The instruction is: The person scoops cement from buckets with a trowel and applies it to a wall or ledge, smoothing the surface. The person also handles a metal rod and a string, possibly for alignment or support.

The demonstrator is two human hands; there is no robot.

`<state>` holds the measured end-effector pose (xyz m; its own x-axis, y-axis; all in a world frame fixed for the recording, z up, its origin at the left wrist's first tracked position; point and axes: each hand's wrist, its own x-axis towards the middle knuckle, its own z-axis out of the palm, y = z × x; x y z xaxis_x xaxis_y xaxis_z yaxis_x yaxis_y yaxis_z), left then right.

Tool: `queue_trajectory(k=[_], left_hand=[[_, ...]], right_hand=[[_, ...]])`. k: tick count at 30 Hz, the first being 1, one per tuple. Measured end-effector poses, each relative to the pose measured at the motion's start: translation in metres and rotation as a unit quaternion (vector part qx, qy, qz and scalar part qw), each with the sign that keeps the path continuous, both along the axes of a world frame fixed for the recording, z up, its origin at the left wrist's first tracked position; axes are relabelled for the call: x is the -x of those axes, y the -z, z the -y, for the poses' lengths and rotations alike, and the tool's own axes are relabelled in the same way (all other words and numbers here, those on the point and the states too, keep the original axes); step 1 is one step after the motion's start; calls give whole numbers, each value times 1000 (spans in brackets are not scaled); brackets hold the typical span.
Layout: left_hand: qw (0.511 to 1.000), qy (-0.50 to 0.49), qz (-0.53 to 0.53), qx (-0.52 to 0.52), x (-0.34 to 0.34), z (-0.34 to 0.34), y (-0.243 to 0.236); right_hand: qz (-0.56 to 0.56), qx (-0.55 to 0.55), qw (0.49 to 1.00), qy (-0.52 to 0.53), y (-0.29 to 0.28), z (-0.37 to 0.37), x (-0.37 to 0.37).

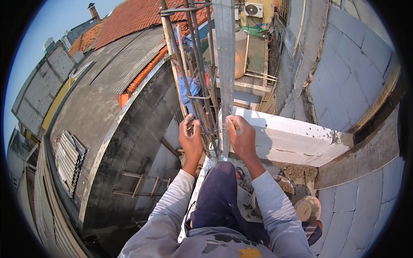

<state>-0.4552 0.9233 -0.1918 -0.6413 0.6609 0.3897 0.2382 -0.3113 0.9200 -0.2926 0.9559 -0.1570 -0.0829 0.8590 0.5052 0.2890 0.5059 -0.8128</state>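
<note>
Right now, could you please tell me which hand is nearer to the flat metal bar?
Right. The right hand is just beside the flat metal bar, at its right edge; the left hand is farther off to the left, with steel rods between it and the bar.

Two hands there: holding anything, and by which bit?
The right hand seems to pinch a thin wire by one end; whether the left hand holds anything cannot be told.

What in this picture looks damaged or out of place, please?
The white block wall, right of the right hand, seems chipped: dark patches break its top edge near the right end. On the grey roof at left, the corrugated sheets look askew, their edges not lined up.
</note>
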Motion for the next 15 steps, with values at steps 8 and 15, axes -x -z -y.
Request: queue_trajectory(k=[8,15], left_hand=[[918,325,214,70,67,-47,-49],[842,309,435,-74,75,-50,-34]], right_hand=[[57,-46,991,-109,-9,9,24],[21,49,992,-111,24,25,15]])
